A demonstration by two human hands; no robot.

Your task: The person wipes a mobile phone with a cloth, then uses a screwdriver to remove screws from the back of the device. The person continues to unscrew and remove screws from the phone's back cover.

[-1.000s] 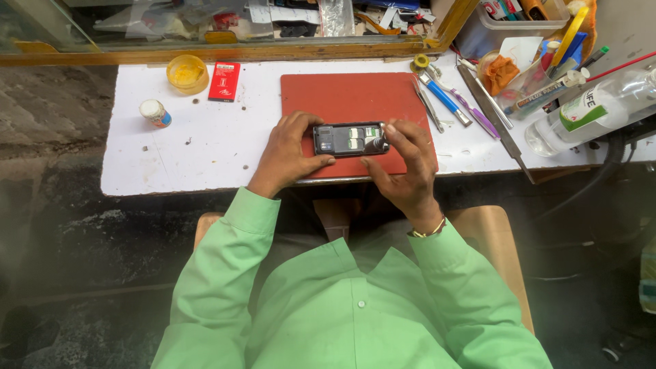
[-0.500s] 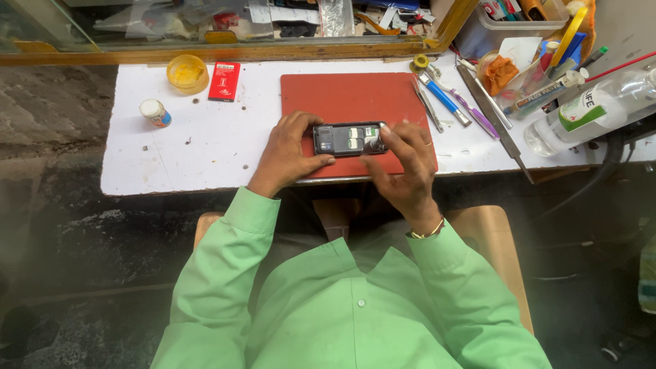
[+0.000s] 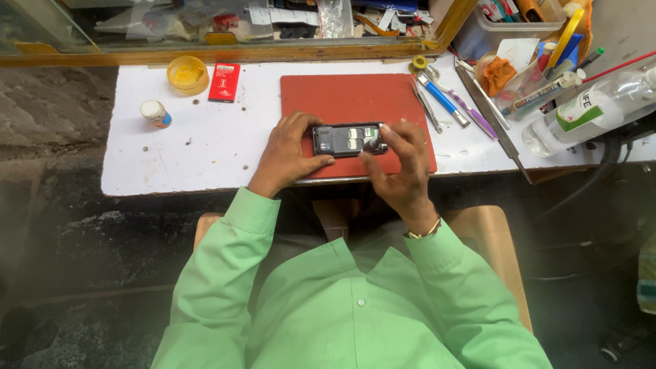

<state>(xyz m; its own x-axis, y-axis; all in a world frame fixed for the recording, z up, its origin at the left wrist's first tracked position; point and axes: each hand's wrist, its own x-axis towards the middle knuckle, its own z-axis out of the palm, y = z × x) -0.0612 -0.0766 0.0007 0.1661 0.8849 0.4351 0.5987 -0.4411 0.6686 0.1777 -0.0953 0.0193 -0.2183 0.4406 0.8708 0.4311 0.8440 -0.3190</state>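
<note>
A small dark phone (image 3: 345, 139) with its back cover off lies over the red mat (image 3: 355, 99) on the white table (image 3: 205, 147). My left hand (image 3: 288, 152) grips the phone's left end, thumb under its lower edge. My right hand (image 3: 402, 171) holds the right end, with thumb and fingertips pinched at the phone's right corner. Slots and metal parts show inside the open back. Both my sleeves are light green.
At the table's left stand a yellow dish (image 3: 187, 73), a red flat pack (image 3: 224, 81) and a small white jar (image 3: 156, 113). Right of the mat lie pens and tools (image 3: 447, 101), a clear plastic bottle (image 3: 591, 109) and a tub of tools (image 3: 519, 34). A glass-fronted shelf (image 3: 225, 27) runs behind.
My right fingers have shifted slightly on the phone's right end, closing into a pinch at its corner. The phone and my left hand have stayed in place.
</note>
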